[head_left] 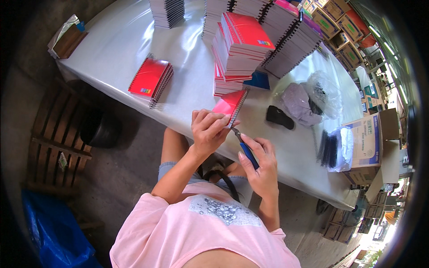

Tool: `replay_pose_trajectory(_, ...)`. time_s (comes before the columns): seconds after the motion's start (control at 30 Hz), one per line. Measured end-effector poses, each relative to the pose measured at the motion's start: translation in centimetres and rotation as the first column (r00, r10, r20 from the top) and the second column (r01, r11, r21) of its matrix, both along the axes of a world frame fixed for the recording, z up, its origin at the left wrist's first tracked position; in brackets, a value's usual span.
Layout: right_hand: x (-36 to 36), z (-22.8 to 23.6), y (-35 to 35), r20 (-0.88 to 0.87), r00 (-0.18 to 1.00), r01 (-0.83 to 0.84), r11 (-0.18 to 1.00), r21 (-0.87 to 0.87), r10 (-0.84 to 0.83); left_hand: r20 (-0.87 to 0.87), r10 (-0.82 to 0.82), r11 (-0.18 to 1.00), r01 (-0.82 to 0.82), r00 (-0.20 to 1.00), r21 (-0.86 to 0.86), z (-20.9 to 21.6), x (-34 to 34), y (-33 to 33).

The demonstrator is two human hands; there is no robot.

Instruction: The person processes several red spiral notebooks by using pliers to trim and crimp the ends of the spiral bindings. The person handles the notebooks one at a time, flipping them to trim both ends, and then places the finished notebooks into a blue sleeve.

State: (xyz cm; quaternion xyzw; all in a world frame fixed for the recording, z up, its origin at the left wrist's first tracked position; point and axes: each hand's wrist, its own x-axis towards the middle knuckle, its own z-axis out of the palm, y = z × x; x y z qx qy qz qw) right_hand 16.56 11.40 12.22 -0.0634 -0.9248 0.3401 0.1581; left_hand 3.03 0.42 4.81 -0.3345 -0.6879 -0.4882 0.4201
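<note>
My left hand (209, 127) grips a small red spiral notebook (230, 103) by its lower part, above the near table edge. The notebook is tilted, with its wire coil along the right side. In my right hand (262, 167) is a pair of pliers (248, 153) with blue handles. Its jaws touch or nearly touch the lower end of the coil; exactly how they meet the wire is too small to tell. Behind the notebook rises a tall stack of red-covered pads (243, 49). Left of it lies a small pile of red spiral notebooks (151, 79).
Tall stacks of spiral-bound books (292, 44) stand at the back. On the right lie a black pouch-like object (280, 117), a crumpled plastic bag (324, 91), dark wire coils (328, 149) and an open cardboard box (367, 140). A wooden pallet (58, 138) is at the left.
</note>
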Motion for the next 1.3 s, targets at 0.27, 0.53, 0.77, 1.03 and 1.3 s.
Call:
replay_pose_trajectory(0.27,-0.2,-0.1,-0.4,-0.130,0.990,0.064,0.986,0.154,-0.044,-0.005,-0.017,1.000,0.017,1.000,-0.013,-0.2,0.0,0.0)
replay_pose_trajectory(0.53,0.1,0.1,-0.3,-0.096,0.995,0.013,0.990,0.139,0.000,0.000,-0.009,1.000,0.009,1.000,-0.025,-0.1,0.2,-0.3)
replay_pose_trajectory(0.77,0.5,0.5,0.6,0.093,0.983,-0.127,0.948,-0.293,0.160,-0.078,-0.002,1.000,0.002,0.997,0.009,-0.7,0.3,-0.3)
replay_pose_trajectory(1.03,0.7,-2.8,2.3,0.197,0.977,-0.036,0.967,-0.251,0.087,-0.027,0.003,0.996,-0.001,1.000,0.087,-1.4,-0.4,-1.3)
replay_pose_trajectory(1.3,-0.4,-8.0,5.7,0.213,0.853,0.285,0.766,0.576,-0.477,0.528,-0.516,0.699,-0.025,0.674,0.714,-0.5,-0.1,-4.3)
